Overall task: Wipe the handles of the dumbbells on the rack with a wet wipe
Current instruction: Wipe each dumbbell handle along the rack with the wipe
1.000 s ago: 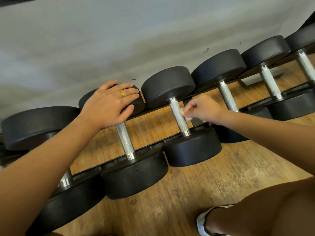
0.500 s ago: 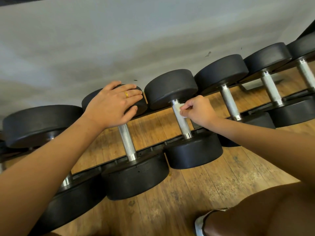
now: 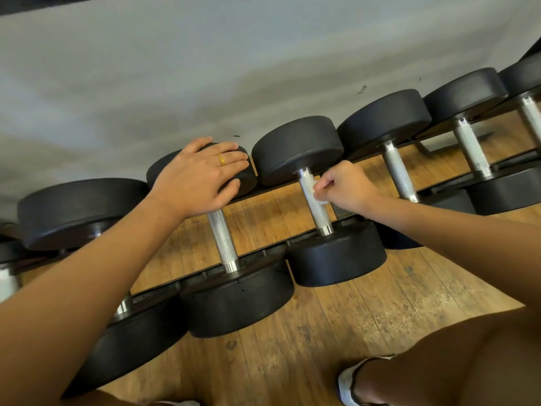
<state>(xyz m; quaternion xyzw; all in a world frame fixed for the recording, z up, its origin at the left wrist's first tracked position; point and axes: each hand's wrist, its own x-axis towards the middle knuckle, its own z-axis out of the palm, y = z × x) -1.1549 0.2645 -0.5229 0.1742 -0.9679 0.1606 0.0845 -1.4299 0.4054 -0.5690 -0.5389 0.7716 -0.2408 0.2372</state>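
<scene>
The wet wipe shows only as a small white wad pressed to the side of a knurled steel handle, about midway along it, pinched in the curled fingers of the right hand. Half a second ago that hand was up by the rear head of this dumbbell; now it is back near the middle, as it was a second ago. That looks like one full rubbing stroke along the bar, so this handle is likely mid-wipe and not finished. Its far side is hidden. The left hand has stayed put, lying flat with straight fingers on the rear head of the neighbouring dumbbell and gripping nothing, a gold ring on one finger. That dumbbell's handle lies bare below the palm. To the right, two more handles wait on the black rack. The rubber heads at each end limit the stroke, and the next dumbbell sits close beside the working wrist. Beneath are wooden floorboards, behind a grey wall, and a bent leg with a white shoe at lower right.
</scene>
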